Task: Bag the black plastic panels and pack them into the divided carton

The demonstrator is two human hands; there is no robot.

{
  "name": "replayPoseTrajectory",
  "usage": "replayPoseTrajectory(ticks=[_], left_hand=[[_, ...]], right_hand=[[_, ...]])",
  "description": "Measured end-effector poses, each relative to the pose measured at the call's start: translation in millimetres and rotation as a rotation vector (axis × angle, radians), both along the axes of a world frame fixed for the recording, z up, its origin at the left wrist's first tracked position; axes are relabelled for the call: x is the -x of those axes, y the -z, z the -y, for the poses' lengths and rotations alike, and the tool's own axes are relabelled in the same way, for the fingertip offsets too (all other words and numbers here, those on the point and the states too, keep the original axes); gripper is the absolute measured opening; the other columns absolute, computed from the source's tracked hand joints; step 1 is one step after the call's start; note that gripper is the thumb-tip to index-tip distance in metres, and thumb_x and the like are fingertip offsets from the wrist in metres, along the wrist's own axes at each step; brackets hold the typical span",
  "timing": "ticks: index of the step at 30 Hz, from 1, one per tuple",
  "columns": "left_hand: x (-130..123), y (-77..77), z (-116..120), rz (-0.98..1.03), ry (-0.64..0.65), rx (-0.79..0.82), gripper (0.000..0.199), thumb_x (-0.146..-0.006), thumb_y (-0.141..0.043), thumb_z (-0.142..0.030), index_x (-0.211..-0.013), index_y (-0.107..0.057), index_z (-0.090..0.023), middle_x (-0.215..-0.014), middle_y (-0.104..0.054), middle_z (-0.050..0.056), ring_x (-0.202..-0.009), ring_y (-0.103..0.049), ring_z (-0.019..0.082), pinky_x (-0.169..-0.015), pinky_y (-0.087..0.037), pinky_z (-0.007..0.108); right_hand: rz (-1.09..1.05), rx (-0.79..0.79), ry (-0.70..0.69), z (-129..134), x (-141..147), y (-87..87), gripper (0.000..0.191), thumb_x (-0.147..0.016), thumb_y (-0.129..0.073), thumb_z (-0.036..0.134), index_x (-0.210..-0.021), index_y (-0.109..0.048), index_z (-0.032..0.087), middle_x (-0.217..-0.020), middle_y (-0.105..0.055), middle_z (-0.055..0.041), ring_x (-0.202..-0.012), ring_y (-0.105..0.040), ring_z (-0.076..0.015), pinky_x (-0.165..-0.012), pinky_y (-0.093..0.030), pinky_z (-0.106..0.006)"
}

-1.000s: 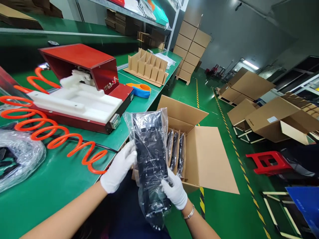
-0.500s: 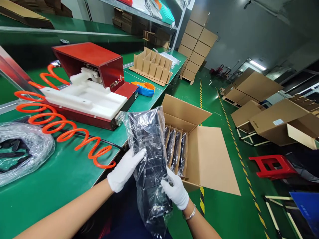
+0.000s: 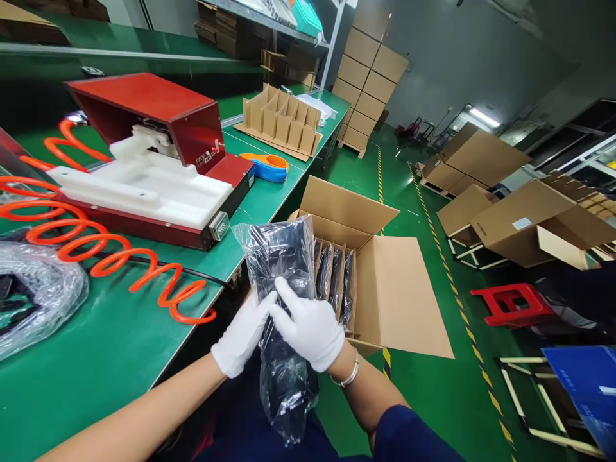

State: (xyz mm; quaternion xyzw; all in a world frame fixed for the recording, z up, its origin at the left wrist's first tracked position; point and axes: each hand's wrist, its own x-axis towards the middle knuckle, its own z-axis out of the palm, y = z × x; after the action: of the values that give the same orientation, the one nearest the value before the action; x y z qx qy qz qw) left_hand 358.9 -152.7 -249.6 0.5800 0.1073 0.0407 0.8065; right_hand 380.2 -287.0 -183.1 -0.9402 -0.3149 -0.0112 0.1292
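Observation:
A long black plastic part in a clear plastic bag (image 3: 289, 394) stands tilted in front of me. My left hand (image 3: 243, 333), in a white glove, grips its left edge, thumb on the front and fingers hidden behind. Across the front of the bag lies my right hand (image 3: 310, 327), also gloved, with thumb and forefinger apart and their tips near my left thumb. Just beyond is an open cardboard box (image 3: 368, 289). Inside it, several bagged black parts (image 3: 335, 276) stand upright between cardboard dividers.
On the green workbench (image 3: 110, 346) are a red machine with a white bed (image 3: 158, 186), a coiled orange air hose (image 3: 120, 250), a blue and orange tape roll (image 3: 267, 168), a cardboard divider grid (image 3: 282, 122) and a plastic-wrapped bundle (image 3: 43, 289). A red stool (image 3: 513, 305) stands right.
My right hand has left the bag's right edge and moved up and left onto its front. My left hand still holds the bag. The whole view has shifted slightly.

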Motion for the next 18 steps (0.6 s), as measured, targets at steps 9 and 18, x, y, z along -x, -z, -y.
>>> replayPoseTrajectory(ticks=[9,18], left_hand=[[1.5,-12.6,2.1,-0.008,0.01,0.072,0.073,-0.089,-0.069,-0.052,-0.152,-0.049,-0.022,-0.159,-0.052,0.009,-0.147,-0.046,0.03,-0.129,-0.031,0.046],[2.0,-9.0,1.4,-0.045,0.005,0.037,0.071,-0.088,-0.069,-0.057,-0.149,-0.053,-0.027,-0.158,-0.053,0.006,-0.153,-0.038,0.031,-0.131,-0.025,0.045]], right_hand=[[-0.071,0.025,0.151,12.0,-5.9,1.3,0.054,-0.106,-0.045,0.043,-0.152,-0.053,0.016,-0.086,-0.082,-0.008,-0.079,-0.08,-0.025,-0.069,-0.057,-0.031],[-0.015,-0.007,-0.061,-6.2,12.3,1.5,0.055,-0.106,-0.045,0.045,-0.153,-0.05,0.017,-0.098,-0.083,-0.0082,-0.077,-0.079,-0.0223,-0.065,-0.055,-0.027]])
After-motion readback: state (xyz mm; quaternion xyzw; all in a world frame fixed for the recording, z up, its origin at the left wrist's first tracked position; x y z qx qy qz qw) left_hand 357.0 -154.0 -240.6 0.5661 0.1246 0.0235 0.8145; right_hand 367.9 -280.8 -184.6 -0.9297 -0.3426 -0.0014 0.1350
